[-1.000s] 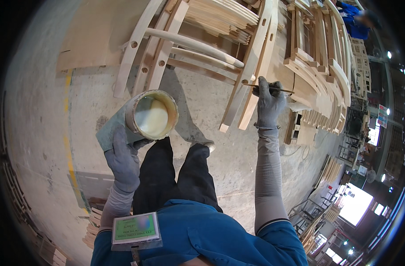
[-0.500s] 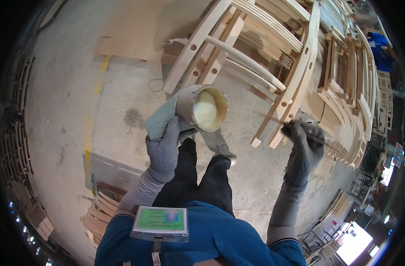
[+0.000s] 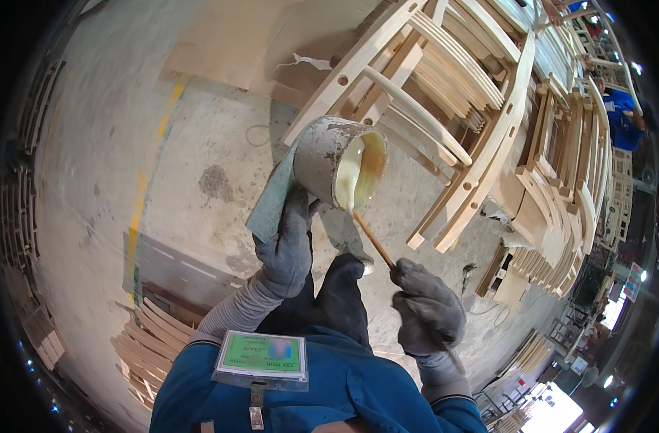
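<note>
1. A green badge (image 3: 261, 359) hangs on the chest of the blue jacket (image 3: 344, 393), nearest the camera, well below the can.
2. The right hand (image 3: 429, 310), in a grey glove, sits below and to the right of the can; its grip is clamped together around the lower end of a thin wooden stick (image 3: 373, 239).
3. The stick slants up and left from that hand, and its top end dips into the mouth of the can.
4. The left hand (image 3: 289, 242), also gloved in grey, is just below the can and holds it from underneath, its grip closed on the can with a teal cloth (image 3: 271, 206) between.
5. The can (image 3: 340, 166) is grey and smeared, tilted so its mouth faces right, with cream-coloured glue (image 3: 352, 173) inside.
6. Beyond the can, to its right and above, pale wooden chair frames (image 3: 459, 108) lie stacked on the concrete floor (image 3: 199, 144).
7. A yellow line (image 3: 145, 187) runs along the floor well left of the can.
</note>
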A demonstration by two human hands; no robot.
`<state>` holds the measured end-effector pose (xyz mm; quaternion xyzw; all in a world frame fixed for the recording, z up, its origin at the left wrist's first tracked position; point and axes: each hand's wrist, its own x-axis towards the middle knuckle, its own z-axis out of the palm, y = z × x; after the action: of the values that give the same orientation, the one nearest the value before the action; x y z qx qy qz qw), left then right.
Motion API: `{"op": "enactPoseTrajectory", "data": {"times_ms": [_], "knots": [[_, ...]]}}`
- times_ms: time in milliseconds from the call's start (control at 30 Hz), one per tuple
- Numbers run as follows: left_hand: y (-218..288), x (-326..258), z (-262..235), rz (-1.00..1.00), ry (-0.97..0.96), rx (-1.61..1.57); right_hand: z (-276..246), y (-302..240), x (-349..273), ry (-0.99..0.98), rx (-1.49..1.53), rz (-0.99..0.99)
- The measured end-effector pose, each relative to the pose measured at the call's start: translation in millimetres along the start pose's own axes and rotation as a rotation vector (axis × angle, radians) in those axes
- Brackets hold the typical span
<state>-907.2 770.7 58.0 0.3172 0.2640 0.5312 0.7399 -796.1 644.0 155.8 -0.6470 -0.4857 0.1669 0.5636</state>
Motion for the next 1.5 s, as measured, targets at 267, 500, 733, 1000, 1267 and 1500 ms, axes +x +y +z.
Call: {"op": "enactPoseTrajectory", "data": {"times_ms": [267, 500, 733, 1000, 1267, 1500], "knots": [[6, 5, -13, -0.055, -0.074, -0.037, 17, 9, 13, 0.088, 0.258, 0.056], [12, 11, -34, -0.206, 0.059, 0.309, 8, 21, 93, -0.129, -0.356, -0.076], [20, 18, -75, -0.150, 0.198, 0.068, 18, 127, 210, -0.144, -0.149, 0.118], [34, 36, -84, -0.182, 0.400, 0.100, 63, 162, 251, -0.354, -0.408, 0.268], [34, 36, -95, -0.147, 0.403, 0.078, 63, 156, 246, -0.452, -0.630, 0.054], [33, 28, -99, -0.096, 0.373, 0.241, 63, 155, 243, -0.439, -0.652, 0.046]]}}
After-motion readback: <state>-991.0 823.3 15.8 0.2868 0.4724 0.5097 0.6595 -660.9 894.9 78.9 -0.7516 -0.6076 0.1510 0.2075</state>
